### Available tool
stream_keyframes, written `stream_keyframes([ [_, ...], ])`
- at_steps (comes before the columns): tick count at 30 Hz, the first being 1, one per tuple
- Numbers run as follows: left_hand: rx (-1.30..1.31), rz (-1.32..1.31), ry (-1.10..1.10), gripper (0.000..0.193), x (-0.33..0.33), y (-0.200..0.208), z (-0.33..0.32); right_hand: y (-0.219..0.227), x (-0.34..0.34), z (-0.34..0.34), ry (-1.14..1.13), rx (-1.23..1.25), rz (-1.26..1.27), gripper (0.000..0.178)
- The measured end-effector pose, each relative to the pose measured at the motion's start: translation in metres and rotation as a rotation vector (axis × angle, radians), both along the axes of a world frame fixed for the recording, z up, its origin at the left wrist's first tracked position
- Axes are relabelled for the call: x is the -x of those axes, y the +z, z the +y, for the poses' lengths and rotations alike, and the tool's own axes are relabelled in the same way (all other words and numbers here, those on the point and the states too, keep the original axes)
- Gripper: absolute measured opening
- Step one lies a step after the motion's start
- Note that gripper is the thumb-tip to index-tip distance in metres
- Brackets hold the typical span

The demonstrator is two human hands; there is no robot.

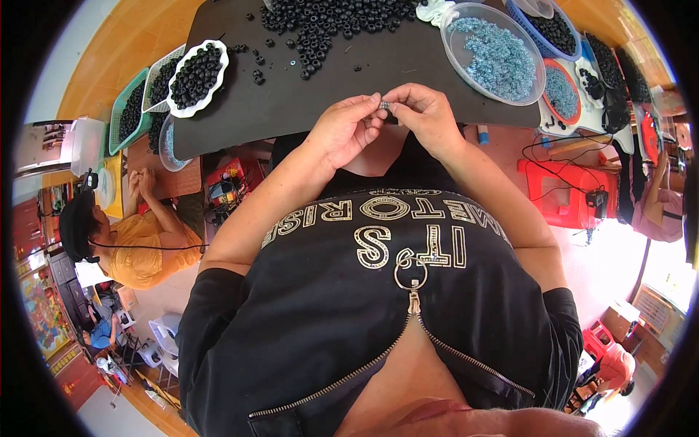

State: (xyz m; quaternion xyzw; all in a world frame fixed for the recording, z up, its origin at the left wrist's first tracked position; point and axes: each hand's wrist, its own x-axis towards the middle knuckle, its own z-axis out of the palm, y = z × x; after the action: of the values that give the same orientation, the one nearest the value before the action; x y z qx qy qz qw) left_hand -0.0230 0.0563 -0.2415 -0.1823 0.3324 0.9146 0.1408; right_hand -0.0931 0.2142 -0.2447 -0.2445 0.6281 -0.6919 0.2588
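Over the near edge of the black table (284,111), I see the left hand (348,125) and the right hand (428,120) meet, each thumb and forefinger pinched together on one tiny silvery-grey piece (384,105), too small to name. From it, a heap of hollow black parts (317,33) spreads at eleven o'clock, a clear round tub (457,62) of pale-blue pieces (496,62) sits at two, and a scalloped white dish (183,111) stands at nine

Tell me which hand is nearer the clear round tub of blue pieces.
Right. The right hand is below and left of the tub in the picture, not touching it; the left hand is farther left, beyond the right.
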Motion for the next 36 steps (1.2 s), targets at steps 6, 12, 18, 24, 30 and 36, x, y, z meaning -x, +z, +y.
stream_keyframes([
  [6,0.039,0.019,0.010,0.012,0.000,0.003,0.001,-0.001,-0.002,-0.002,-0.063,0.001,-0.054,0.009],
  [12,0.069,0.043,-0.010,0.007,0.000,0.003,0.001,-0.004,-0.003,-0.005,-0.100,0.085,0.015,0.010],
  [18,0.133,0.034,0.045,0.010,-0.001,0.003,0.002,-0.009,-0.004,-0.005,-0.196,-0.055,0.243,0.010],
  [24,0.134,0.055,0.063,0.013,-0.001,0.002,0.002,-0.001,-0.007,-0.005,-0.241,-0.152,0.383,0.010],
  [30,0.145,0.060,0.056,0.017,-0.002,0.004,0.003,0.001,-0.009,-0.004,-0.220,-0.150,0.416,0.008],
  [36,0.147,0.051,0.056,0.018,-0.003,0.004,0.003,0.005,-0.010,-0.003,-0.231,-0.146,0.473,0.007],
])
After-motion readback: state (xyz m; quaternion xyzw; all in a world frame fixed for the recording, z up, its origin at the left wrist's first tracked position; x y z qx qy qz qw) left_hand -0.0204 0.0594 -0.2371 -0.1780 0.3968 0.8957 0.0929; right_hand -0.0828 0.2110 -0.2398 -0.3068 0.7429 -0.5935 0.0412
